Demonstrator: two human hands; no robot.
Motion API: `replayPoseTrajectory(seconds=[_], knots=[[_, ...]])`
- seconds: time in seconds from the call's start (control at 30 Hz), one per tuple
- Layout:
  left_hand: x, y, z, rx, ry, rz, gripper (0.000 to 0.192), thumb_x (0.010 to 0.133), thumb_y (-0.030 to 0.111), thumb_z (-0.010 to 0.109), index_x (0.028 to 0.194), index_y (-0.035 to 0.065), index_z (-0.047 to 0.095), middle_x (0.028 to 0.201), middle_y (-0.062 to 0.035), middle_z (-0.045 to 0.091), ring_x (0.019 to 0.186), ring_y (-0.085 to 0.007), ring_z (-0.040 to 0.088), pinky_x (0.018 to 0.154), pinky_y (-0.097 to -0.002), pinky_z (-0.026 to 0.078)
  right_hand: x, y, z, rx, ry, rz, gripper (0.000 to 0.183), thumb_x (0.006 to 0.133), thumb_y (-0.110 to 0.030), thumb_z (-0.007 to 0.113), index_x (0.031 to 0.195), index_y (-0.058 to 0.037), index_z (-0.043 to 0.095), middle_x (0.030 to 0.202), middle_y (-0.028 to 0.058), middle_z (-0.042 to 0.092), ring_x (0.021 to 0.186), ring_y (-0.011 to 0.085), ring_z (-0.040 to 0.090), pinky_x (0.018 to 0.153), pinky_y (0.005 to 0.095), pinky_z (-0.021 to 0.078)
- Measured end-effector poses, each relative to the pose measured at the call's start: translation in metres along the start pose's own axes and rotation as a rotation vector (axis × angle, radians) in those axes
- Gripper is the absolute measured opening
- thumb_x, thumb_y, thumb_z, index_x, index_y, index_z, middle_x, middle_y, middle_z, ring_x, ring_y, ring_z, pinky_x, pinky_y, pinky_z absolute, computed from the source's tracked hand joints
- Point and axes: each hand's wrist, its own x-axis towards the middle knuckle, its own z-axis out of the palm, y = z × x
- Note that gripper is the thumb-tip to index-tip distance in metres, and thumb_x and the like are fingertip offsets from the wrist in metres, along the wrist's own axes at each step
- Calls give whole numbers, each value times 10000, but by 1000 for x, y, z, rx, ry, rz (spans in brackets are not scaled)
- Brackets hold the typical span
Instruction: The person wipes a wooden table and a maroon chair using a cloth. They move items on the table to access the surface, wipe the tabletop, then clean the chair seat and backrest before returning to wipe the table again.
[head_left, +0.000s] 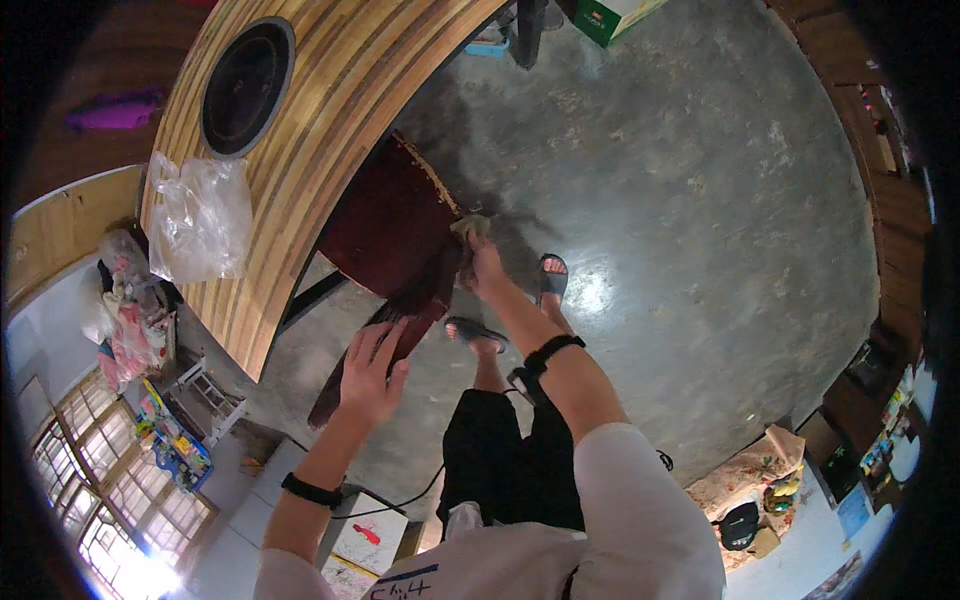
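Note:
A dark red wooden chair (382, 217) stands before me, its seat partly under the table; the front edge looks worn to pale wood. Its dark backrest (420, 304) is on the side nearest me. My left hand (375, 367) lies over the top of the backrest, fingers extended and slightly apart. My right hand (480, 262) holds a bunched, light brown cloth (471, 225) against the side of the chair, where seat and backrest meet. The fingers around the cloth are partly hidden.
A striped wooden table (330, 97) curves along the left, bearing a round black plate (247, 86) and a clear plastic bag (201, 217). A green box (607, 19) sits on the concrete floor (697, 210). A white stool (206, 397) stands left. A black cable (397, 502) runs near my legs.

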Motion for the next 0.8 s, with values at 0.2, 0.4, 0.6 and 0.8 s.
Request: replayPoseTrajectory(seconds=[0.2,0.4,0.6,0.8], knots=[[-1,1,-2,-33,-6,-29,515,952,228,587,1440,72,531,1277,-200,564,1159,-427,540,1002,-524,465,-109,-38,43,-173,-109,44,391,1072,-382,517,1304,-70,559,1130,45,646,993,171,622,846,340,514],[-1,-2,1,-27,5,-30,532,929,202,602,1439,70,532,1280,-194,565,1162,-417,545,999,-514,471,-199,-53,68,-510,-193,-117,497,1071,-372,521,1420,-21,485,1213,80,619,1072,147,563,928,306,469],[1,1,1,-6,16,-13,519,927,194,589,1423,53,538,1275,-188,571,1155,-404,555,992,-507,477,-236,-81,81,-852,-453,-402,515,1071,-327,524,1449,13,441,1235,114,608,1090,168,546,958,310,451],[2,0,2,27,11,7,502,938,213,567,1405,32,542,1259,-193,574,1127,-412,557,963,-520,485,-216,-86,75,-739,-487,-400,361,1069,-282,525,1260,22,556,1130,104,657,1054,195,581,951,363,455]])
